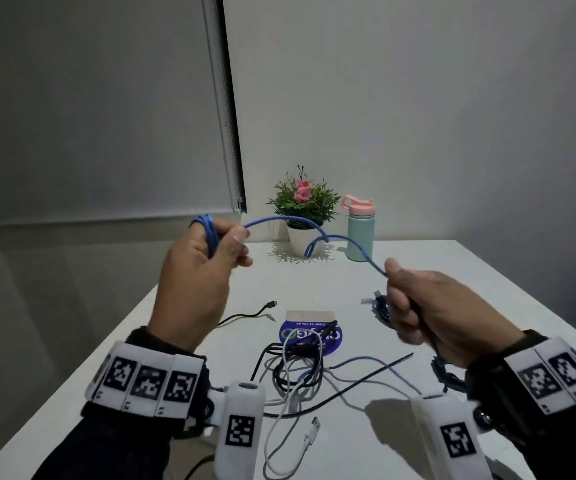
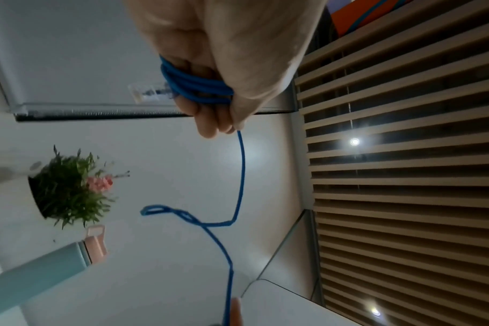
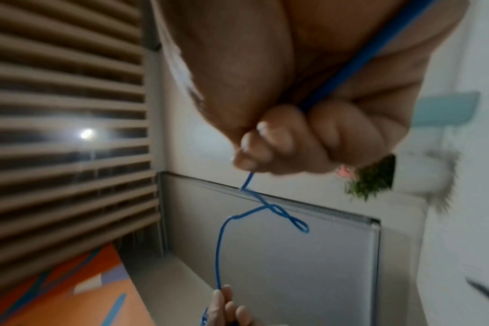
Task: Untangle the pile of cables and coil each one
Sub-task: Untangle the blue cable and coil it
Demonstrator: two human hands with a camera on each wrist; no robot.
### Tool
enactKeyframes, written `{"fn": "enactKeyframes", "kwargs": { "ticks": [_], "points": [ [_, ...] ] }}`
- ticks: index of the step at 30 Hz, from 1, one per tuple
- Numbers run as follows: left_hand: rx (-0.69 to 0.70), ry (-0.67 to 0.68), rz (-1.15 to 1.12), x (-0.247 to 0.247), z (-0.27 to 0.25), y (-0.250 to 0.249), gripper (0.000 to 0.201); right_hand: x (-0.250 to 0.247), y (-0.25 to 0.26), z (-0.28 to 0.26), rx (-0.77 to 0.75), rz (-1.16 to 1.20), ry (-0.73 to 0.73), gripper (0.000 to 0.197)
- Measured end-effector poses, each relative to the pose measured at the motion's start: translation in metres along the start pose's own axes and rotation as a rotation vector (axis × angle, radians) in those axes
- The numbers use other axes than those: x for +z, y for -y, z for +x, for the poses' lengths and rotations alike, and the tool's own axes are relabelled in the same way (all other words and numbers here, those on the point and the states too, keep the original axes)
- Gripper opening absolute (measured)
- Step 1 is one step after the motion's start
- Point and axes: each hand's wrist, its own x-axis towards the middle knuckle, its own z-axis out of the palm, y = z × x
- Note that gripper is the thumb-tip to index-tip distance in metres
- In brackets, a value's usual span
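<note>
The left hand was raised above the counter at about ten o'clock from the cable pile, its fingers curled round several turns of the blue cable wound about them, thumb pressed on the strand. A clear plug stuck out beside the coil in the left wrist view. From that hand the blue cable arched across toward two o'clock, twisted into a small loop in mid-air, and ran down to the right hand, which pinched it between thumb and curled fingers; the strand passed on through the palm.

Below the hands, near six o'clock, the cable pile lay on the counter: black and white leads crossing one another, a white cable with a USB plug trailing nearest the person. The tangle lay partly over a round blue sticker. A separate black lead lay toward nine o'clock of the pile.

At twelve o'clock, by the wall, a white pot held a green plant with pink flowers. Just beside it at one o'clock stood a teal bottle, upright, its pink lid on; what it held could not be seen.
</note>
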Motion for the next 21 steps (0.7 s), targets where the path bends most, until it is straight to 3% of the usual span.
{"fn": "enactKeyframes", "kwargs": {
  "ticks": [3, 5, 7, 10, 12, 14, 16, 18, 21],
  "points": [
    [0.024, 0.012, -0.011, 0.002, -0.003, -0.002, 0.012, 0.003, -0.005, -0.002, 0.041, 0.281, 0.256, 0.053],
    [0.049, -0.029, 0.026, -0.003, 0.000, -0.005, 0.012, -0.006, -0.003, 0.000, -0.004, 0.424, 0.245, 0.052],
    [0.057, -0.054, 0.051, -0.010, 0.003, -0.007, 0.013, -0.019, 0.001, 0.002, -0.061, 0.458, 0.121, 0.045],
    [0.068, -0.030, 0.101, -0.010, 0.001, -0.013, 0.016, -0.033, 0.011, 0.002, -0.202, 0.049, -0.079, 0.024],
    [0.103, 0.018, 0.192, -0.005, -0.004, -0.019, 0.017, -0.031, 0.017, 0.000, -0.265, -0.484, -0.230, 0.043],
    [0.148, 0.068, 0.278, 0.000, -0.011, -0.024, 0.018, -0.021, 0.025, -0.005, -0.429, -0.838, -0.424, 0.049],
    [0.185, 0.109, 0.339, 0.006, -0.016, -0.029, 0.019, -0.002, 0.036, -0.015, -0.663, -0.885, -0.483, 0.041],
    [0.205, 0.154, 0.368, 0.011, -0.020, -0.035, 0.019, 0.021, 0.042, -0.025, -0.773, -0.796, -0.390, 0.031],
    [0.192, 0.282, 0.292, 0.016, -0.025, -0.042, 0.016, 0.047, 0.036, -0.031, -0.668, -0.715, -0.209, 0.041]
  ]
}}
